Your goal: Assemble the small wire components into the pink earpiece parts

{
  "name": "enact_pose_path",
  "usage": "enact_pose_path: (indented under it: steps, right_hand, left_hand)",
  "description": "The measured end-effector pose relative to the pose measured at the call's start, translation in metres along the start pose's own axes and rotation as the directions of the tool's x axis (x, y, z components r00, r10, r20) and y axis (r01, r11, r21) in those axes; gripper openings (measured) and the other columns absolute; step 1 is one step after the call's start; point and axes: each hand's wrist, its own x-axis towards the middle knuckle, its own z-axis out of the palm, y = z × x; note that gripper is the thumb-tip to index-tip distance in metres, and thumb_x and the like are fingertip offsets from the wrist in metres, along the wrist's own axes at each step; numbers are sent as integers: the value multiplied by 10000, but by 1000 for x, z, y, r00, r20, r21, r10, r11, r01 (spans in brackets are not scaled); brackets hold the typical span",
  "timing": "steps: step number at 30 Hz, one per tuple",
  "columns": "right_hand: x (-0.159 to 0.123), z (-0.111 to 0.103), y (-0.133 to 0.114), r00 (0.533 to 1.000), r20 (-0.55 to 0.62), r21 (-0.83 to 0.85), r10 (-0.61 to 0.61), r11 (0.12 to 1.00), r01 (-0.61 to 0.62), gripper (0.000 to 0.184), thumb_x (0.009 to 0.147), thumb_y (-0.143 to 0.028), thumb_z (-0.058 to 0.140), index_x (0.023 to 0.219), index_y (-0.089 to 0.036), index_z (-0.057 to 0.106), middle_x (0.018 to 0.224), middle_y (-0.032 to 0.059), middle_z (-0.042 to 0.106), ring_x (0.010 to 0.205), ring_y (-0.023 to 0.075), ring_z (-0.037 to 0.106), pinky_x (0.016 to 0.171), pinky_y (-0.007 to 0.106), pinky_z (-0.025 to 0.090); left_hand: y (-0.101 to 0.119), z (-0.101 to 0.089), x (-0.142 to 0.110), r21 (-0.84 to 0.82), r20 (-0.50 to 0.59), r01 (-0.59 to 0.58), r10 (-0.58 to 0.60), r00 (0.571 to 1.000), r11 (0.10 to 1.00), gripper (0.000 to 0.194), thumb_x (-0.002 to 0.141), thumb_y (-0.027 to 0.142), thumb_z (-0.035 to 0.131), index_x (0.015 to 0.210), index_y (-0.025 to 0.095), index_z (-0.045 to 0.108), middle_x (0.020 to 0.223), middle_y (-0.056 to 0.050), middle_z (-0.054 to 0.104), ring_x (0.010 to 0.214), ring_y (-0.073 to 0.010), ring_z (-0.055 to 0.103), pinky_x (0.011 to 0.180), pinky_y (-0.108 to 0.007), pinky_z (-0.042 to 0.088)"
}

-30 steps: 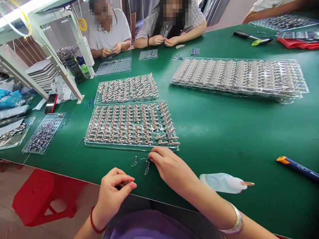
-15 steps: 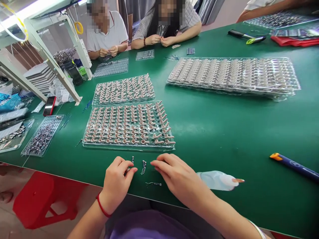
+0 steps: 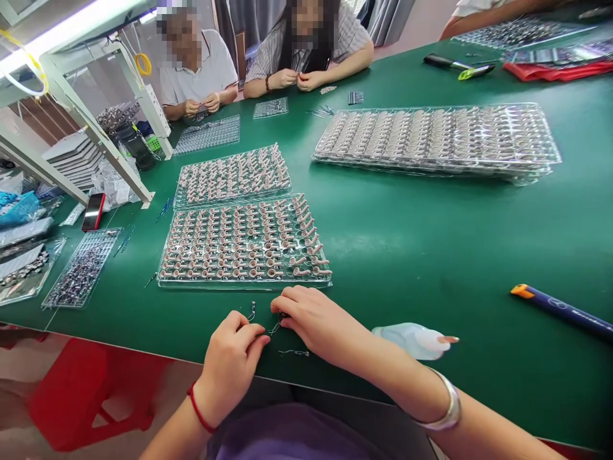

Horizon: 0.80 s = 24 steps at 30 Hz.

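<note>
"What was the right hand [image 3: 309, 317] doing?"

"Its thumb and fingers were closed on the dark end of a small wired part [image 3: 274, 328], whose thin wires stuck out toward the left hand [image 3: 232, 359]."

"And the left grip?"

"Thumb and forefinger were bent close together beside the wire ends. I couldn't tell whether anything was pinched there."

"Where was that part, exactly?"

"Between the two hands, in front of the near tray [image 3: 249, 284]. Whether it touched the desk [image 3: 407, 255], I couldn't tell."

"Any others like it?"

"A second part [image 3: 253, 308] lay just beyond the left fingers, and a third part [image 3: 301, 352] lay closer to the desk's edge."

"What else was around?"

"A soft bottle [image 3: 407, 338] lay on its side just beyond the right forearm. The near tray carried rows of small pink pieces [image 3: 322, 271]."
</note>
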Motion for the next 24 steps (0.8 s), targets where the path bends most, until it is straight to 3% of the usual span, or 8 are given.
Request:
enact_pose_path:
  steps: [4,7,12,19,21,24]
  right_hand:
    - [-3,0,-1,1000,10,9,-5,1000,5,147,857,-42,584,821,-177,627,803,33,647,767,190,595,717,305,434]
    - [-7,-2,-2,1000,-2,16,-10,1000,10,159,872,-36,548,833,-174,615,801,31,640,755,181,587,717,301,441]
    - [-8,-2,-1,999,-31,34,-30,999,31,195,898,-71,508,800,-189,627,817,40,608,753,178,574,713,303,450]
    - [-12,-3,-2,994,-111,195,8,981,14,212,875,-41,476,773,-181,599,834,65,626,774,200,576,735,337,477]
    - [-20,-4,-7,987,-152,287,58,958,-12,183,906,-82,457,832,-186,588,846,62,644,785,195,595,736,331,497]
    - [-38,-6,-19,975,-174,460,141,887,-46,165,959,-185,425,889,-198,573,825,37,662,748,157,626,681,259,526]
  left_hand:
    - [-4,-4,2,76,-39,71,-69,997,995,160,932,206,541,993,184,687,820,-20,604,676,-143,616,646,-256,518]
    - [-7,-5,11,156,-8,118,-119,993,981,197,928,188,534,1051,184,689,818,-19,610,663,-144,622,632,-259,513]
    - [-10,-4,24,129,55,42,-50,997,991,218,924,180,535,994,222,737,792,-7,599,657,-130,604,626,-242,502]
    - [-6,-9,13,-248,-53,134,-152,987,959,141,879,207,617,951,208,738,797,-6,584,647,-116,567,621,-236,494]
    - [0,-10,8,-392,-26,173,-199,980,903,139,824,236,693,948,213,752,781,-3,573,623,-109,547,593,-230,490]
    - [13,-8,0,-619,53,231,-254,966,751,231,758,307,772,977,231,772,755,-5,566,634,-113,552,576,-226,489]
